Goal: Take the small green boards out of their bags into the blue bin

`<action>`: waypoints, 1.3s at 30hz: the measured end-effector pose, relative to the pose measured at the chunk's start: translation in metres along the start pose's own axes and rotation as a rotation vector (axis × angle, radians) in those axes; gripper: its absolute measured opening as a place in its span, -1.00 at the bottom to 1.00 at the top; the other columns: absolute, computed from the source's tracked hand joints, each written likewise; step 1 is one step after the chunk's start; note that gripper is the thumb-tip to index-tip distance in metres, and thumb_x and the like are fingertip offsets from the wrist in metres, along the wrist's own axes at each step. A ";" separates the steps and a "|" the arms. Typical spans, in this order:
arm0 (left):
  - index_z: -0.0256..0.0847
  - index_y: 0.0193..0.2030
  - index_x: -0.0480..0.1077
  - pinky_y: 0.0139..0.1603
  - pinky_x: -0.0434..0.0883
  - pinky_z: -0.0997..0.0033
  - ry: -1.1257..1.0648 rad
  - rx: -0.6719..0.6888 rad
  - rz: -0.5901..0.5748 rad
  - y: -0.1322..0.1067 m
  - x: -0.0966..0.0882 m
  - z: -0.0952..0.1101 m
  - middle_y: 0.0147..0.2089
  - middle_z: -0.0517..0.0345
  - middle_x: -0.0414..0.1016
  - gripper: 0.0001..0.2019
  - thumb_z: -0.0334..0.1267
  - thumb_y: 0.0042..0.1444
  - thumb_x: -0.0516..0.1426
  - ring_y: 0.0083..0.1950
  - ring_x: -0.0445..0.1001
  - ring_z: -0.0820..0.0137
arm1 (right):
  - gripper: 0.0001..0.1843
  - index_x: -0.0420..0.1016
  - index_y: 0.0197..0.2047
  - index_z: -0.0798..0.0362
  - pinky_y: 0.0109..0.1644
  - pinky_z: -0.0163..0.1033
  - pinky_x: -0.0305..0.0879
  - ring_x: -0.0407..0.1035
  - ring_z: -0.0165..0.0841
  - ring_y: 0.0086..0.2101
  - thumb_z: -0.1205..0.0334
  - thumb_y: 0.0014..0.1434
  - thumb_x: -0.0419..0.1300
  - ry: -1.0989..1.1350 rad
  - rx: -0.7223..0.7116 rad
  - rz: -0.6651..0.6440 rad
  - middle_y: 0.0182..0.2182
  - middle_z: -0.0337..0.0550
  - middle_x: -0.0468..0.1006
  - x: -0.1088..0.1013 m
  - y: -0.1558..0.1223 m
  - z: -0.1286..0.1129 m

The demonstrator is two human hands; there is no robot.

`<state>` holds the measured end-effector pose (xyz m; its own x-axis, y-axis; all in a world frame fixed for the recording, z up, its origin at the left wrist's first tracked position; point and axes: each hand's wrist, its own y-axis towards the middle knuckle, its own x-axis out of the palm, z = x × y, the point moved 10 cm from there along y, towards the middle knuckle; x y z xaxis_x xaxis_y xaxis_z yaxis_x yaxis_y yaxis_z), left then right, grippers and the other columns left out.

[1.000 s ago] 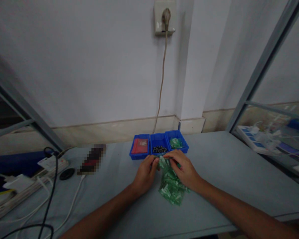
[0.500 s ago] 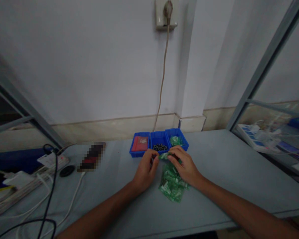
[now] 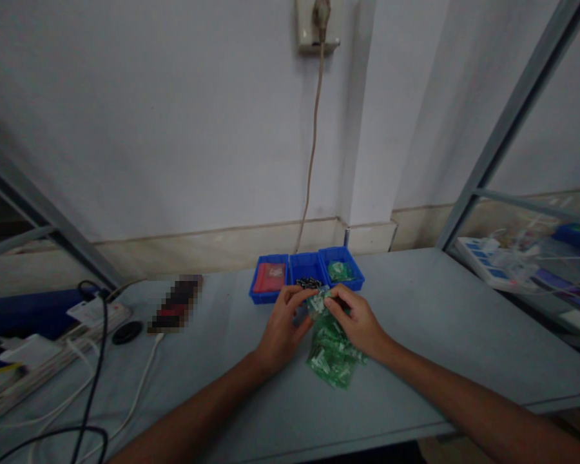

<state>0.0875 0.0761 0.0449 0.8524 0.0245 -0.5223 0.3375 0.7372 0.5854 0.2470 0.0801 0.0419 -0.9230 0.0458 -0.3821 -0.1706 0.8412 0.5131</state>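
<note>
A small green-tinted clear plastic bag point(image 3: 320, 301) is between my two hands, just in front of the blue bins. My right hand point(image 3: 355, 316) pinches its upper edge between thumb and fingers. Against its left side is my left hand point(image 3: 284, 328), index finger at the top edge and thumb lower, with a gap between them; its exact grip is partly hidden. Beneath lies a pile of similar green plastic bags point(image 3: 333, 361) on the table, partly covered by my right hand.
Three joined blue bins stand behind: a left bin point(image 3: 255, 296) with red bags, a middle bin point(image 3: 305, 260) with small black-and-silver parts, a right bin point(image 3: 357, 276) with green bags. On the grey table point(image 3: 439, 322), left, are a pixelated object point(image 3: 176, 306), black disc point(image 3: 127, 332) and cables.
The small bag has been turned more upright and spread wider. My left thumb has moved down, away from the index finger. The camera view has shifted slightly.
</note>
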 end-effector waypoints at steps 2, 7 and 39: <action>-0.02 0.22 0.46 -0.02 0.48 0.29 0.009 -0.011 -0.023 0.002 0.001 0.001 0.13 0.00 0.38 -0.68 -0.33 0.37 0.20 0.06 0.44 0.25 | -0.71 0.40 -0.28 -0.02 -0.24 -0.22 0.24 0.32 -0.29 -0.36 0.05 0.49 0.14 0.005 0.001 -0.003 -0.40 -0.26 0.38 -0.001 0.000 -0.003; -0.17 -0.15 0.43 0.09 0.40 0.24 0.001 -0.040 -0.001 0.004 -0.001 -0.003 -0.08 0.05 0.45 -0.79 -0.22 0.52 0.03 0.00 0.43 0.27 | -0.75 0.54 -0.10 -0.03 0.10 -0.09 0.34 0.44 -0.18 -0.05 0.16 0.54 0.05 -0.004 -0.125 0.003 -0.15 -0.07 0.54 -0.004 0.001 -0.019; -0.07 0.27 0.33 -0.14 0.43 0.37 -0.118 -0.085 0.028 -0.001 0.002 -0.014 -0.02 0.09 0.45 -0.68 -0.31 0.42 0.14 -0.15 0.44 0.36 | -0.57 0.20 -0.43 -0.02 -0.32 -0.24 0.06 0.17 -0.35 -0.43 0.04 0.49 0.11 0.020 0.041 -0.129 -0.49 -0.33 0.20 0.015 -0.001 0.008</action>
<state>0.0838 0.0848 0.0347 0.9038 -0.0299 -0.4269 0.2819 0.7921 0.5414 0.2362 0.0838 0.0294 -0.9010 -0.0750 -0.4272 -0.2748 0.8607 0.4285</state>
